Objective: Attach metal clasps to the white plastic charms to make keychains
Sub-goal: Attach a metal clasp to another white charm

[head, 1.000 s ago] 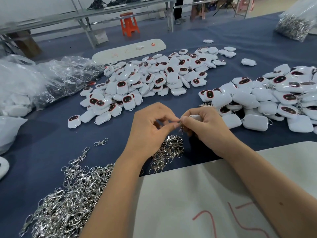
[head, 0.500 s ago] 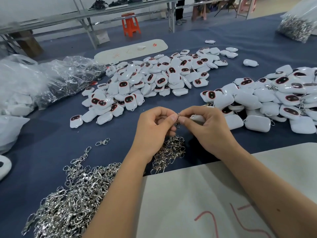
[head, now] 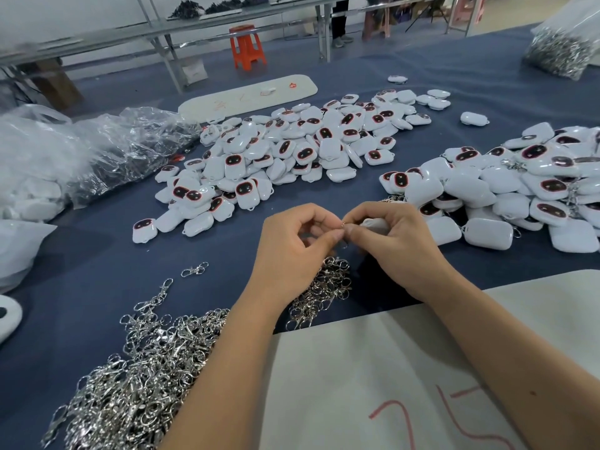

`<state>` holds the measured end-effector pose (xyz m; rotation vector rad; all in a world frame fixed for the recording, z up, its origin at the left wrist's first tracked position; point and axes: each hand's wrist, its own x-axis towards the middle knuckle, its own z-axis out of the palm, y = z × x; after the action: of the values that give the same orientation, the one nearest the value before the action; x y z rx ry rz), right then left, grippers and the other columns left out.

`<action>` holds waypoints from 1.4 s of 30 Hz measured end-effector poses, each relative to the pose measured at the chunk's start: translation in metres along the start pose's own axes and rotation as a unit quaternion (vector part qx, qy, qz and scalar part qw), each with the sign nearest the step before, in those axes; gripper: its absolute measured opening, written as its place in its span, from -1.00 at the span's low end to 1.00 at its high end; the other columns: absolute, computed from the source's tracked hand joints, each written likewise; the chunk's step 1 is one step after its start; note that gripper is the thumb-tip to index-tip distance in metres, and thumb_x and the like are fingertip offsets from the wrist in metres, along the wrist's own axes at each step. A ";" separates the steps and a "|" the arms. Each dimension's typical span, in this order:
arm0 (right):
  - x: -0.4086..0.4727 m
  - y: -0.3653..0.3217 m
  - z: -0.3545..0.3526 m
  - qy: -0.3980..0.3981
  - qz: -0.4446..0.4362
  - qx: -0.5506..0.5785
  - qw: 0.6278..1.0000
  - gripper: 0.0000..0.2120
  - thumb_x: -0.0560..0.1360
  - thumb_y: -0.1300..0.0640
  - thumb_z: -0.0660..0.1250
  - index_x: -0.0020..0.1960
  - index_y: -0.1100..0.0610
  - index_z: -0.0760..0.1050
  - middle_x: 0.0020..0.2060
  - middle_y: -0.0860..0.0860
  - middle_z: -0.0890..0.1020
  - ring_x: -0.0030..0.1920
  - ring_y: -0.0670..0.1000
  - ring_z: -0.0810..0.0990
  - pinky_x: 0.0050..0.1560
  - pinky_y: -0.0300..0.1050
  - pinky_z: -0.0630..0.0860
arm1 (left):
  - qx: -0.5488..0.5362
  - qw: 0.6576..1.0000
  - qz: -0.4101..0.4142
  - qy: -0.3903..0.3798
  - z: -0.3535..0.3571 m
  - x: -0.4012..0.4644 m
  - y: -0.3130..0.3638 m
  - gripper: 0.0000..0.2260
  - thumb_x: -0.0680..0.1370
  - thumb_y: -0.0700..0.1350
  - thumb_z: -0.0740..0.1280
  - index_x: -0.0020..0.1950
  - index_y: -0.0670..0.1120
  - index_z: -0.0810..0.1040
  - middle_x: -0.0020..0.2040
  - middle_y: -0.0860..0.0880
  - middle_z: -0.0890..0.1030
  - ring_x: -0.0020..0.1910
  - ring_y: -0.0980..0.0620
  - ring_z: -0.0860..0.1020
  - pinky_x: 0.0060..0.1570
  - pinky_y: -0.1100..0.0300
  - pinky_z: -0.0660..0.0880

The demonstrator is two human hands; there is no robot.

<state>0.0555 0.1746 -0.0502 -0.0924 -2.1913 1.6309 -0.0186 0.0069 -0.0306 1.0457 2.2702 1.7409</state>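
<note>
Head view shows the left hand (head: 292, 245) and the right hand (head: 393, 241) meeting fingertip to fingertip above the blue surface (head: 357, 76). The left pinches a small metal clasp (head: 343, 226), mostly hidden by the fingers; the right curls round a white charm (head: 373, 225), only its pale edge showing. The charm looks light, hard and glossy, so likely slippery; it is best held by its flat faces, leaving its small eyelet free. Its long axis seems to run roughly left to right, the eyelet end probably toward the left hand, though that end is covered. The clasp looks stiff and tiny, best pinched by its ring. Loose clasps (head: 139, 378) lie heaped near left.
</note>
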 end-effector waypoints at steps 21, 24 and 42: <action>-0.001 -0.010 0.002 0.039 -0.059 -0.003 0.998 -0.87 0.58 0.30 0.44 -0.07 0.10 0.69 -0.28 -0.22 0.67 -0.26 -0.21 0.60 -0.13 -0.42 0.46 | -0.149 0.986 -0.069 -0.017 0.003 0.001 0.001 -0.88 0.63 -0.30 0.36 -0.04 -0.15 0.67 -0.22 0.01 0.68 -0.23 0.10 0.64 -0.16 0.22 0.62; -0.001 -0.009 0.003 0.039 -0.066 0.006 0.997 -0.85 0.58 0.29 0.44 -0.08 0.08 0.68 -0.29 -0.20 0.67 -0.27 -0.21 0.60 -0.14 -0.42 0.46 | -0.140 0.988 -0.061 -0.016 0.004 0.001 0.001 -0.88 0.63 -0.32 0.36 -0.04 -0.16 0.66 -0.22 0.01 0.68 -0.23 0.10 0.63 -0.17 0.23 0.62; -0.003 -0.008 0.002 0.063 -0.051 0.018 0.997 -0.85 0.59 0.25 0.45 -0.08 0.03 0.69 -0.33 -0.20 0.66 -0.33 -0.20 0.55 -0.21 -0.36 0.48 | -0.125 0.991 -0.039 0.010 0.009 0.001 0.004 -0.89 0.63 -0.34 0.34 -0.01 -0.23 0.66 -0.23 0.01 0.68 -0.27 0.13 0.62 -0.20 0.29 0.58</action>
<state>0.0586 0.1692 -0.0438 -0.0715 -2.0382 1.5635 -0.0130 0.0153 -0.0297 0.8811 2.0053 1.9464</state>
